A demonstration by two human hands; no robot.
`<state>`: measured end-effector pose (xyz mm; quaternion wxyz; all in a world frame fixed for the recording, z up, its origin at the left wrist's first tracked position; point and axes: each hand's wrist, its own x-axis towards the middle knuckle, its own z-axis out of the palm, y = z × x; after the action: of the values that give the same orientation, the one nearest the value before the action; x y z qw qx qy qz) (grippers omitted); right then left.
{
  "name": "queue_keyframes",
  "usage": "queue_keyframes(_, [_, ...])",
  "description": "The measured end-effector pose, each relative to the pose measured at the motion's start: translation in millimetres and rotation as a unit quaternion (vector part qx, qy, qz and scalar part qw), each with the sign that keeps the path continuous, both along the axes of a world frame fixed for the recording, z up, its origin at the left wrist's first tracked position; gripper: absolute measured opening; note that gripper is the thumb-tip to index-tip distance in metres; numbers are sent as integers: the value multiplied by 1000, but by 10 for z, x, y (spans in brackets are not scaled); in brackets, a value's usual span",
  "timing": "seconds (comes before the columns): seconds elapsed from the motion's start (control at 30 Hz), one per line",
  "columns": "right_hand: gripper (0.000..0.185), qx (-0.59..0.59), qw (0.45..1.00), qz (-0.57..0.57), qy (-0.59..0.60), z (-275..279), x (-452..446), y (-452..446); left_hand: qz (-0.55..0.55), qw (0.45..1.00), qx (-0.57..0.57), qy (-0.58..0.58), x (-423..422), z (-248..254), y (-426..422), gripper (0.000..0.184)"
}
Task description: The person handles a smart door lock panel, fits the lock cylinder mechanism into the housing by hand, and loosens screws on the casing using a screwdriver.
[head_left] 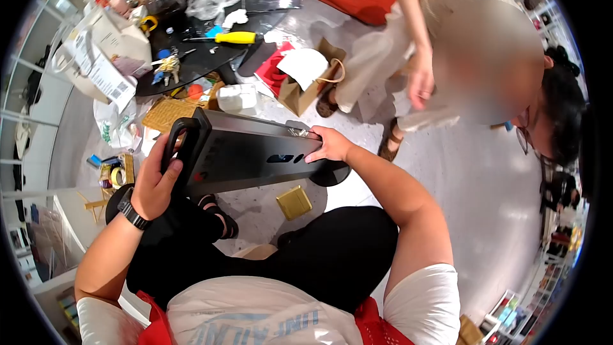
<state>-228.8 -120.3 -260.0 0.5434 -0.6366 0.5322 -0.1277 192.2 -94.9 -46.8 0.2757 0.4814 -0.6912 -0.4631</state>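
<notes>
A long dark-grey case (249, 156) with a black loop handle (182, 142) at its left end lies tilted across the space above my knees. My left hand (155, 182) is closed around that handle, with a black watch on the wrist. At the far right end, my right hand (331, 144) grips the case, its thumb on the near face and its fingers over the far edge. An oval dark window and a small round spot show beside the thumb. Small pale bits, too fine to name, stick up near those fingers. A black round part (331, 174) shows below the right end.
A gold tin-like box (294, 202) is on the floor between my feet. Ahead, a cluttered black table (211, 57) bears a yellow-handled screwdriver (235, 38) and keys (169, 67). A paper bag (303, 92) stands beyond the case. Another person (421, 51) leans in at the right.
</notes>
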Motion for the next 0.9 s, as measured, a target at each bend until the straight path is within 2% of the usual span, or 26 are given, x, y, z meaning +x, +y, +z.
queue_keyframes(0.1, [59, 46, 997, 17, -54, 36, 200, -279, 66, 997, -5, 29, 195, -121, -50, 48])
queue_keyframes(0.13, [57, 16, 999, 44, -25, 87, 253, -378, 101, 993, -5, 56, 295, -195, -84, 47])
queue_keyframes(0.17, [56, 39, 998, 43, -37, 146, 262, -441, 125, 986, 18, 106, 376, -193, -106, 44])
queue_keyframes(0.23, [57, -11, 995, 87, 50, 497, 292, -615, 177, 971, 84, 138, 585, -100, -143, 42])
queue_keyframes(0.27, [63, -27, 992, 108, 58, 782, 308, -663, 198, 957, 115, 180, 735, -125, -154, 41])
queue_keyframes(0.37, [60, -17, 977, 143, 156, 1563, 348, -774, 237, 911, 162, 295, 1020, -65, -105, 43])
queue_keyframes(0.43, [76, -18, 968, 156, 197, 2366, 493, -668, 257, 893, 162, 333, 1058, 98, -54, 45])
queue_keyframes(0.47, [81, -14, 963, 154, 220, 2720, 581, -563, 206, 897, 182, 345, 1172, 160, -30, 46])
queue_keyframes(0.5, [86, -12, 958, 152, 244, 2979, 643, -479, 154, 900, 200, 356, 1333, 184, -19, 46])
queue_keyframes(0.53, [100, 12, 934, 177, 309, 3100, 711, -429, 128, 895, 204, 375, 1389, 232, 4, 48])
queue_keyframes(0.57, [110, 3, 936, 168, 310, 3289, 748, -286, 161, 885, 219, 378, 1394, 310, 56, 46])
queue_keyframes(0.67, [116, 52, 936, 163, 307, 3447, 943, 103, 165, 877, 258, 371, 1629, 373, 205, 43])
queue_keyframes(0.8, [118, 71, 936, 152, 309, 3384, 1284, 613, 152, 886, 262, 352, 1950, 230, 433, 43])
queue_keyframes(0.87, [114, 80, 931, 163, 317, 3274, 1386, 763, 139, 880, 290, 349, 2066, 148, 552, 44])
queue_keyframes(0.9, [112, 83, 929, 168, 321, 3219, 1422, 816, 154, 873, 307, 346, 2209, -57, 622, 45])
